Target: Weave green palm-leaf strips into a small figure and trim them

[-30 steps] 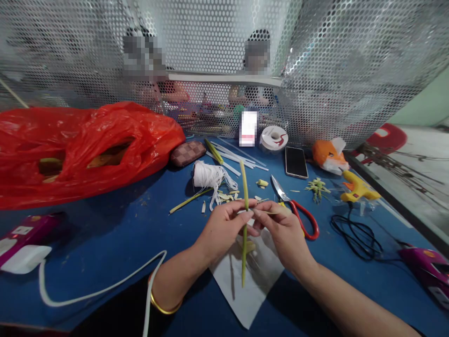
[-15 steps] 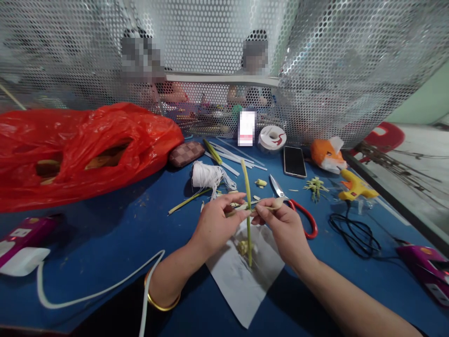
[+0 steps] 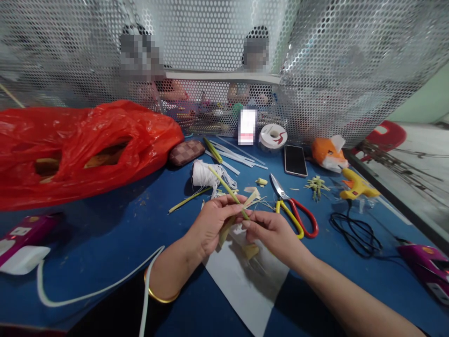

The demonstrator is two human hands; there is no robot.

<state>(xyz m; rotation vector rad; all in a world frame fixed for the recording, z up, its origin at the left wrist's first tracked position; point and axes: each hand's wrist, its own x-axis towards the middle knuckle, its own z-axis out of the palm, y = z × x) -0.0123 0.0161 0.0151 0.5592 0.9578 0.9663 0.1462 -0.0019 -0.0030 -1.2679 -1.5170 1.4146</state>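
Note:
My left hand [image 3: 215, 220] is closed around a thin green stem [image 3: 224, 181], which slants up to the left. A pale, dry, husk-like strip [image 3: 226, 230] is also in that hand, its end hanging below the fingers. The fingers of my right hand [image 3: 271, 231] are pinched at the stem's lower end, close to the left fingertips. Frayed pale fibres [image 3: 253, 200] stick out between the hands. Beneath lies a white sheet of paper [image 3: 242, 285], with a yellowish piece [image 3: 249, 251] on or just over it. Scissors [image 3: 296, 215] with red and yellow handles lie beside my right hand.
A red plastic bag [image 3: 140, 135] fills the left. Ahead are white string [image 3: 203, 174], a checked pouch [image 3: 186, 153], pale strips [image 3: 235, 154], a ribbon spool [image 3: 273, 136] and a phone [image 3: 295, 160]. A yellow glue gun [image 3: 359, 185] trails a black cable. A white cable [image 3: 101, 295] crosses left.
The stem has swung from upright to slanting left. My right hand has moved left and slightly down to its lower end. The scissors' yellow handle now shows.

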